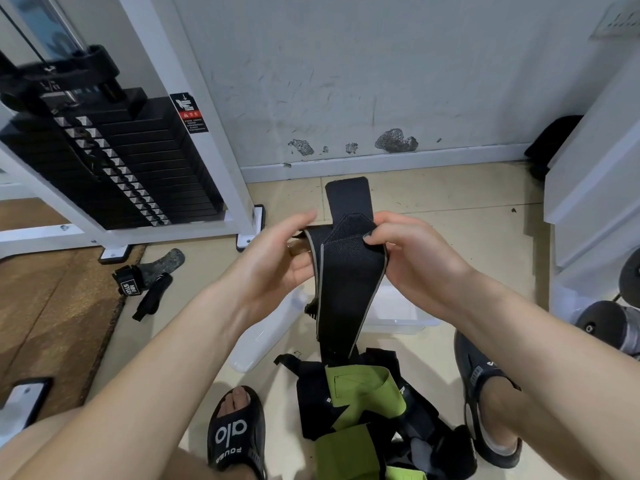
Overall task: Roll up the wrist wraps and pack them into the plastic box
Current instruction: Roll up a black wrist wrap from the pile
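Both hands, left hand (pixel 277 258) and right hand (pixel 412 258), grip a black wrist wrap (pixel 349 271), which mostly hides the plastic box (pixel 398 317).

Weight stack (pixel 114 161) left; sandals (pixel 237 434) on floor.

Bare forearms, no sleeves, entering from lower left and lower right. Left hand (pixel 277 261) and right hand (pixel 415 261) ungloved. Black slide sandal (pixel 237 431), bottom centre, white lettering. Dark strapped sandal (pixel 485 386), lower right.
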Motion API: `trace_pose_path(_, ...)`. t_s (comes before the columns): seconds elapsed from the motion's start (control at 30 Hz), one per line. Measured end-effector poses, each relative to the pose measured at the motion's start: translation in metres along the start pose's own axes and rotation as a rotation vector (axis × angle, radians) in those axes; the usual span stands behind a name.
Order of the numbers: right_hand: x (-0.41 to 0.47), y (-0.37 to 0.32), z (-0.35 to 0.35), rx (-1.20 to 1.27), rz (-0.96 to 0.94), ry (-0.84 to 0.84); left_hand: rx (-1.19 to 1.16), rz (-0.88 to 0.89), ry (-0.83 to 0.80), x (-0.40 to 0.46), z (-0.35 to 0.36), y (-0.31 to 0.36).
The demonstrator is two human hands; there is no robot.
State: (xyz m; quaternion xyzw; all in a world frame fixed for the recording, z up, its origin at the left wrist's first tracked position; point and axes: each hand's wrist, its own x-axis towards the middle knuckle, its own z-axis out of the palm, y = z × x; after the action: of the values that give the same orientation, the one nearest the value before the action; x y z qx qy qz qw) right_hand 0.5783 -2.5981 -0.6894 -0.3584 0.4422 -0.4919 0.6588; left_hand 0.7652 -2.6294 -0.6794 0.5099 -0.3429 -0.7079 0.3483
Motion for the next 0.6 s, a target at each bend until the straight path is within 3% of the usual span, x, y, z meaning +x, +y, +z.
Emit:
trace_pose_path(0.1,0.001,0.001,0.0,0.019,0.009,0.007,0.235,0.179,0.068,0.002,0.0,-0.007)
trace_pose_path(0.23,-0.001,0.0,0.002,0.028,0.018,-0.04,0.259,0.418,0.128,0.003,0.001,-0.007)
trace_pose_path(0.47,-0.001,0.004,0.006,0.018,0.037,-0.073,0.128,0.427,0.151,0.009,0.003,0.003)
trace_pose_path(0.6,0.0,0.004,0.006,0.03,0.026,-0.077,0.259,0.498,0.11,0.01,0.0,0.0)
